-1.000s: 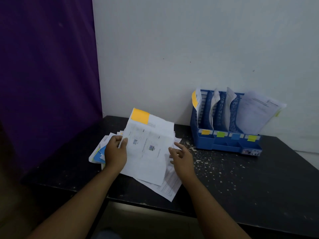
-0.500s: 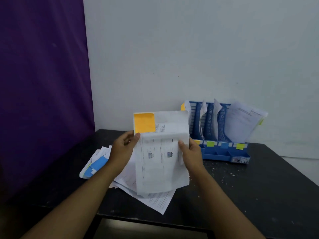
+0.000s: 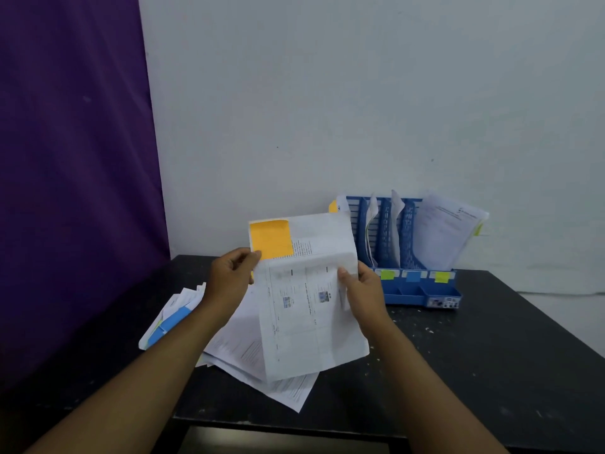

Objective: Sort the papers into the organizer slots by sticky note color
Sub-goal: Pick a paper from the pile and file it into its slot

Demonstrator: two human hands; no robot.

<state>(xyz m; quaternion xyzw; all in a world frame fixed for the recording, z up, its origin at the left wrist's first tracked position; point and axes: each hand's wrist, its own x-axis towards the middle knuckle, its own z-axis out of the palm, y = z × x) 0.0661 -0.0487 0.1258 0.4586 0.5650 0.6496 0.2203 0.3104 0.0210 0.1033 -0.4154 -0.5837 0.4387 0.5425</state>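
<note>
Left hand point(image 3: 229, 276): left edge of a printed sheet point(image 3: 304, 316) is pinched. Right hand point(image 3: 365, 290): right edge is gripped. Sheet, marked with an orange sticky note point(image 3: 271, 239), is held above the paper pile point(image 3: 235, 348) on the black table point(image 3: 491, 355), near the blue organizer point(image 3: 442, 294).

Held sheet point(image 3: 307, 299) above paper pile point(image 3: 235, 348), organizer point(image 3: 422, 290) behind right on table point(image 3: 491, 371)

Thin, matt, creased near top: white printed paper sheet point(image 3: 307, 316). On it a square orange sticky note point(image 3: 271, 239), matt paper. Blue plastic organizer w/ perforated dividers point(image 3: 409, 231): smooth, slight sheen. Flat black surface point(image 3: 491, 355): matt, speckled w/ white flecks. Purple cloth backdrop point(image 3: 75, 191): soft, matt. White painted wall point(image 3: 327, 93): matt, a bit uneven.
</note>
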